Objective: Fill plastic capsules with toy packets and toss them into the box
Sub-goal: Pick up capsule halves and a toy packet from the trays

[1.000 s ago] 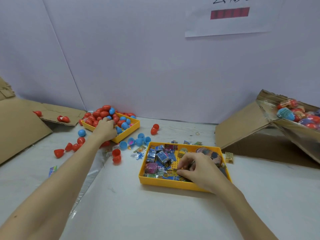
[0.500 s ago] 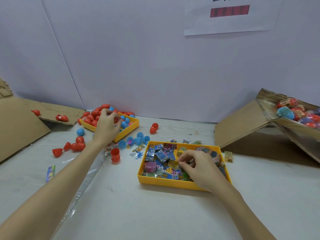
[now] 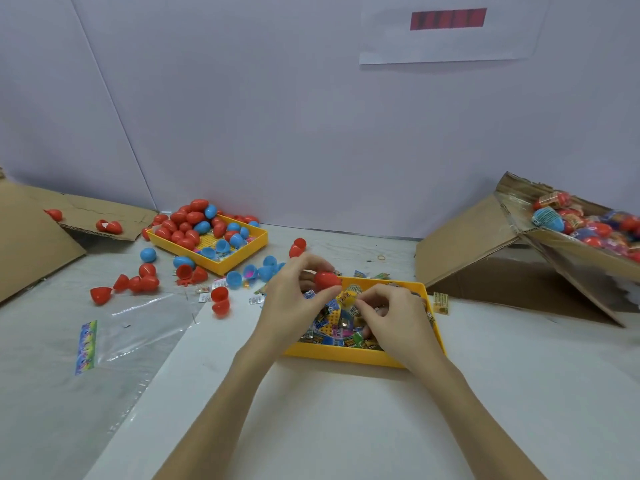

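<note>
My left hand (image 3: 294, 299) holds a red capsule (image 3: 325, 279) between thumb and fingers, above the near yellow tray (image 3: 346, 355) of toy packets. My right hand (image 3: 394, 317) pinches a yellow toy packet (image 3: 349, 296) right beside the capsule. A second yellow tray (image 3: 242, 256) at the back left is heaped with red and blue capsules. The cardboard box (image 3: 568, 251) at the right holds several filled capsules.
Loose red and blue capsule halves (image 3: 138, 282) lie scattered on the table left of the trays. A clear plastic bag (image 3: 114, 334) lies flat at the left. Flattened cardboard (image 3: 31, 244) leans at the far left. A stray packet (image 3: 440, 302) sits right of the near tray.
My left hand left the capsule tray and came to the packet tray carrying a red capsule. My right hand lifted a yellow packet out of the tray toward it.
</note>
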Tool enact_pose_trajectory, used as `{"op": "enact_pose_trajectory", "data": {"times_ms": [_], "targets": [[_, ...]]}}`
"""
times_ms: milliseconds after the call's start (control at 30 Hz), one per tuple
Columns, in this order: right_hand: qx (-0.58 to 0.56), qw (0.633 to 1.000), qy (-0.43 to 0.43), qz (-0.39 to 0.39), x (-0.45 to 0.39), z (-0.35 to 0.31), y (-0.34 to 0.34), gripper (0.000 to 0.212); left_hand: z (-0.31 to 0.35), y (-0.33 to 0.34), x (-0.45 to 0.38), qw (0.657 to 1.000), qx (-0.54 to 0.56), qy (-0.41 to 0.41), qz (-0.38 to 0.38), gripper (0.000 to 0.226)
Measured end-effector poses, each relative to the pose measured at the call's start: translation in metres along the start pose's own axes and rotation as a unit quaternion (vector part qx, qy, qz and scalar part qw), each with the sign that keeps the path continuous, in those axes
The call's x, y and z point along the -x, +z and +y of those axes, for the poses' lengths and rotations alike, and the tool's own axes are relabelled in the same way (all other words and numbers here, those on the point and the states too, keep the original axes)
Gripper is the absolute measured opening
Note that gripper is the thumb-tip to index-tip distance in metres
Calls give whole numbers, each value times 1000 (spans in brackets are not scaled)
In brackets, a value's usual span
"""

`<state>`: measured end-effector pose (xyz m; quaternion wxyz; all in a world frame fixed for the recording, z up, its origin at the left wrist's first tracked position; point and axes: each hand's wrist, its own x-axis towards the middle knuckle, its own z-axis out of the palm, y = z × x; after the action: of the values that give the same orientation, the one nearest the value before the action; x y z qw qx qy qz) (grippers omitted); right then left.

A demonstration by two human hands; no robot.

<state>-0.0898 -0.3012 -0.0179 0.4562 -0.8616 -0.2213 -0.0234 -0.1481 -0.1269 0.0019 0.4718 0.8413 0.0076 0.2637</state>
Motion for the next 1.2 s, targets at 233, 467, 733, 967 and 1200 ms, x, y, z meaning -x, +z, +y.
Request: {"op": "enact_pose_trajectory", "data": {"times_ms": [233, 467, 733, 967, 1200], "targets": [[-23, 999, -12, 26, 1, 2, 2, 7, -5, -10, 5, 994, 84, -27, -65, 34], [0, 999, -31, 16, 0, 2, 1, 12, -3, -8, 5, 990, 97, -30, -97, 34], [-31, 996, -79, 17, 4, -6, 1, 22, -3, -10, 7, 985, 144, -44, -85, 39], [-99, 988, -116, 6, 8, -11, 2, 33, 4, -4, 9, 986, 144, -65, -52, 29], [-99, 990, -100, -2, 7, -6, 3, 24, 5, -2, 10, 993, 82, -27, -85, 25]]}}
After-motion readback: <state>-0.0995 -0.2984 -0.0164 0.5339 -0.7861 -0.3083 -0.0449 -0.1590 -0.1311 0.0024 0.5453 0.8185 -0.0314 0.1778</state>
